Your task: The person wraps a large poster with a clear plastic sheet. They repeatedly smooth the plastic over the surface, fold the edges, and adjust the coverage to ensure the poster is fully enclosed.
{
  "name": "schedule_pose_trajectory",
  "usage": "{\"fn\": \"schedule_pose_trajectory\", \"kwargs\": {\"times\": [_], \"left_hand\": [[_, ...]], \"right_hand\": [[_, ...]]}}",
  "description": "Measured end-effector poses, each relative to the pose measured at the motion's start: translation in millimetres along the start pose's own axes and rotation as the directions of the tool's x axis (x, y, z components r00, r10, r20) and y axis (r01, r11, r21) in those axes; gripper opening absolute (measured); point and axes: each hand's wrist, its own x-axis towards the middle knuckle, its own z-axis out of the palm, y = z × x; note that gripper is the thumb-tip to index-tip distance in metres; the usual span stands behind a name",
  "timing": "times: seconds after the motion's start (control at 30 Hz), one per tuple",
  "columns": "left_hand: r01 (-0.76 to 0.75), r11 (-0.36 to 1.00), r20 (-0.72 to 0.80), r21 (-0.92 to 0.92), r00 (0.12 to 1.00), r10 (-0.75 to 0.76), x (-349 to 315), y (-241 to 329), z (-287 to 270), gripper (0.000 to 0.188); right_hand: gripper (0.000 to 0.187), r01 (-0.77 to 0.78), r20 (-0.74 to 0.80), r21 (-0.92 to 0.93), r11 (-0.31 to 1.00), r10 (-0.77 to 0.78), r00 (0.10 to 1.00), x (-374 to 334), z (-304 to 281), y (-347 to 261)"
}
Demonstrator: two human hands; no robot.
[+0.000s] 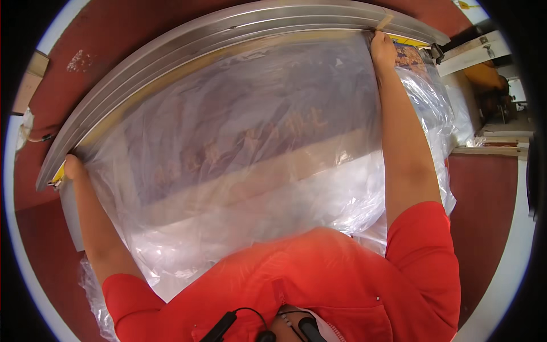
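A wide piece of clear plastic film point(245, 137) stretches in front of me, its far edge lying along a long grey metal bar point(228, 27) with a yellowish strip beneath it. My left hand point(73, 167) is closed on the film's far left corner, near the bar's left end. At the far right corner, my right hand point(383, 50) grips the film with bent fingers, close against the bar. Between the two hands the film is fairly taut, with wrinkles nearer my body. A brownish band and blurred lettering show through it.
More crumpled clear plastic point(424, 108) hangs at the right, beside a brown patterned piece point(411, 60). Whitish frame parts point(476, 52) stand at the far right. A dark red surface point(487, 188) lies beyond the plastic, and a cable point(40, 138) shows at the left.
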Motion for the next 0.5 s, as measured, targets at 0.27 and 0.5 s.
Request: {"fn": "schedule_pose_trajectory", "kwargs": {"times": [0.27, 0.5], "left_hand": [[0.468, 0.119, 0.472, -0.876, 0.881, 0.005, -98, 121, -121, 0.020], [0.017, 0.676, 0.111, -0.737, 0.989, 0.096, -55, 12, -104, 0.030]], "right_hand": [[0.056, -0.067, 0.341, 0.172, 0.983, 0.004, 0.940, 15, -23, 13], [0.023, 0.032, 0.618, 0.411, 0.911, -0.304, 0.725, -77, -19, -50]]}}
